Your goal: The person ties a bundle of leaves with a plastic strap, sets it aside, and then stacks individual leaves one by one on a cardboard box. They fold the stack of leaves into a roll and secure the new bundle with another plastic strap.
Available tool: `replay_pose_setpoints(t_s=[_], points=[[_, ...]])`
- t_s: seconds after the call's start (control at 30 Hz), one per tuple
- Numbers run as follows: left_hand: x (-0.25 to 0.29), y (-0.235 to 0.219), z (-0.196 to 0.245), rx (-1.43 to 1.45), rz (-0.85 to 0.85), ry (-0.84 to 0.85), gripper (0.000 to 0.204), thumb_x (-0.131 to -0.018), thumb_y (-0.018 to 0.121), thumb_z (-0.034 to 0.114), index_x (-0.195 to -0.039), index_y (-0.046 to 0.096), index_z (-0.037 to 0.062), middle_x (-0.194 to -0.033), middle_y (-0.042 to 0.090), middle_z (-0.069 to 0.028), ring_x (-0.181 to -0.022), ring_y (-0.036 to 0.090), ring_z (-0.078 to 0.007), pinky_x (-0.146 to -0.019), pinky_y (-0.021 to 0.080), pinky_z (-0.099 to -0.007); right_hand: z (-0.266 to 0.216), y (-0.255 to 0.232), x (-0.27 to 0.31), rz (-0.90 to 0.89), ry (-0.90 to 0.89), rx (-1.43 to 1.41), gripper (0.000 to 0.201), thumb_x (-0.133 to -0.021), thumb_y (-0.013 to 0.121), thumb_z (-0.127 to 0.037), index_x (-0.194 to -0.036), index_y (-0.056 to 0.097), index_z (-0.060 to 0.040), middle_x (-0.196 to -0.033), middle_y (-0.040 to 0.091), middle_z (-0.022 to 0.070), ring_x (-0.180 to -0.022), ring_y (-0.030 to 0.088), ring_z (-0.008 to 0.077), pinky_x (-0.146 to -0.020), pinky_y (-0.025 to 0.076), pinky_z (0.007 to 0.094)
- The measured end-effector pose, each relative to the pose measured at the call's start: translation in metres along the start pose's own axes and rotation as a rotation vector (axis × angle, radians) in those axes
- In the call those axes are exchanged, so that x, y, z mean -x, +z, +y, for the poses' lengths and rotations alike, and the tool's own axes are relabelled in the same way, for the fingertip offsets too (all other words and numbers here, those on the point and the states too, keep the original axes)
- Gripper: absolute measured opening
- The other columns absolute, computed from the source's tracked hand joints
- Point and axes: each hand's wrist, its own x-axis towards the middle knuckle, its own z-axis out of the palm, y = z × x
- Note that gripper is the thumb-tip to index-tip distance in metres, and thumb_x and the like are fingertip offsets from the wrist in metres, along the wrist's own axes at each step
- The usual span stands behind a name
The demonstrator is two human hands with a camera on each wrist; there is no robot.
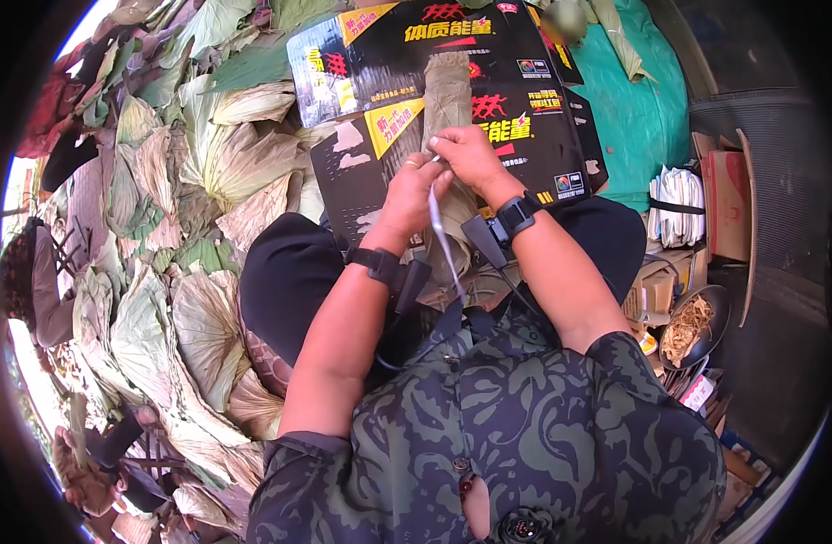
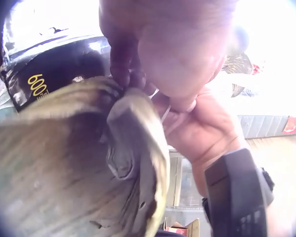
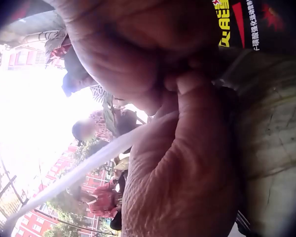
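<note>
Pinched together: L hand (image 1: pixel 409 193) & R hand (image 1: pixel 475 161) clamp white strip (image 1: pixel 437 218) over leaf roll (image 1: pixel 447 86), which runs 12-to-6 o'clock atop black carton (image 1: pixel 535 152). Risks: strip prob. slips if pinch eases; dry-looking leaf may split if tugged hard; loose tail, 6 o'clock, could snag.

Bright and sharp on the black cardboard (image 1: pixel 520 88), bowed and blackened far around it; in both wrist views, hazy, blown out past it.
</note>
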Motion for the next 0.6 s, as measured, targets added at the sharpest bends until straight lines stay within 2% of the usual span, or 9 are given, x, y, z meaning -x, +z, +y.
replay_pose_setpoints(t_s=[0.07,0.1,0.13,0.2,0.23,0.27,0.37,0.5,0.6], points=[[0.001,0.0,-0.007,0.099,0.009,-0.041,0.015,-0.083,0.055,0.014,-0.085,0.059,0.0,-0.078,0.056,-0.0143,-0.072,0.054,-0.0317,-0.066,0.044,-0.0348,0.005,-0.008,0.001,0.012,0.028,-0.072,0.019,-0.076,0.06,-0.015,-0.078,0.064,0.0031,-0.065,0.062,0.0077,-0.055,0.054,0.0121,-0.052,0.043,0.0287],[0.0,0.0,-0.008,0.116,0.042,-0.065,0.022,-0.087,0.053,0.02,-0.083,0.058,-0.0013,-0.076,0.056,-0.0105,-0.066,0.055,-0.0227,-0.061,0.044,-0.03,-0.002,-0.013,0.004,-0.01,0.151,-0.148,0.019,-0.077,0.061,-0.015,-0.08,0.064,0.0025,-0.066,0.061,0.0053,-0.054,0.052,0.0104,-0.051,0.042,0.0265],[-0.001,0.001,-0.009,0.115,0.038,-0.065,0.022,-0.087,0.053,0.02,-0.083,0.058,-0.0013,-0.076,0.056,-0.0105,-0.066,0.055,-0.0227,-0.061,0.044,-0.03,-0.006,-0.016,0.007,-0.032,0.274,-0.224,0.018,-0.077,0.061,-0.016,-0.082,0.064,0.0018,-0.066,0.06,0.0028,-0.053,0.05,0.0087,-0.05,0.04,0.0244],[-0.005,0.002,-0.009,0.416,-0.003,-0.461,0.03,-0.091,0.048,0.025,-0.082,0.058,-0.0017,-0.072,0.055,-0.0051,-0.061,0.054,-0.0109,-0.055,0.043,-0.0247,-0.004,-0.014,0.012,-0.028,0.27,-0.259,0.014,-0.078,0.061,-0.013,-0.084,0.063,-0.0001,-0.066,0.058,0.0003,-0.055,0.048,0.0059,-0.05,0.038,0.0212],[-0.007,0.0,-0.009,0.364,-0.007,-0.455,0.031,-0.092,0.046,0.028,-0.084,0.058,-0.0001,-0.069,0.053,-0.0009,-0.058,0.05,-0.0052,-0.053,0.042,-0.021,-0.004,-0.011,0.015,-0.019,0.228,-0.303,0.013,-0.078,0.06,-0.012,-0.083,0.063,0.0001,-0.067,0.058,0.0008,-0.056,0.049,0.0061,-0.051,0.039,0.0213],[-0.01,-0.002,-0.008,0.364,-0.01,-0.456,0.031,-0.092,0.046,0.028,-0.084,0.058,-0.0001,-0.069,0.053,-0.0009,-0.058,0.05,-0.0052,-0.053,0.042,-0.021,-0.004,-0.008,0.017,-0.012,0.185,-0.348,0.012,-0.078,0.06,-0.01,-0.082,0.063,0.0004,-0.068,0.059,0.0014,-0.058,0.05,0.0063,-0.052,0.04,0.0215],[-0.016,-0.016,-0.007,0.8,-0.187,-0.79,0.02,-0.091,0.048,0.023,-0.091,0.057,0.0049,-0.069,0.054,-0.0003,-0.06,0.05,-0.008,-0.057,0.044,-0.0221,-0.005,-0.005,0.022,0.015,0.156,-0.379,0.011,-0.078,0.06,-0.008,-0.085,0.062,0.0009,-0.071,0.06,0.0023,-0.063,0.053,0.0073,-0.057,0.044,0.0226],[-0.012,-0.015,-0.023,1.013,-0.218,-0.804,0.015,-0.084,0.057,0.016,-0.086,0.06,0.0016,-0.074,0.058,-0.0033,-0.064,0.053,-0.0103,-0.058,0.044,-0.0232,-0.009,-0.011,0.03,-0.162,0.02,-0.346,0.013,-0.079,0.061,-0.01,-0.086,0.061,0.0008,-0.073,0.061,0.0029,-0.065,0.055,0.0084,-0.061,0.046,0.0236],[-0.011,-0.018,-0.02,1.066,-0.214,-0.793,0.01,-0.08,0.061,0.009,-0.086,0.059,0.0013,-0.076,0.059,-0.0031,-0.066,0.054,-0.0113,-0.059,0.045,-0.0235,-0.016,-0.017,0.034,-0.198,0.046,-0.416,0.019,-0.081,0.059,-0.018,-0.085,0.061,0.0003,-0.073,0.061,0.0031,-0.064,0.056,0.0088,-0.059,0.046,0.0234]])
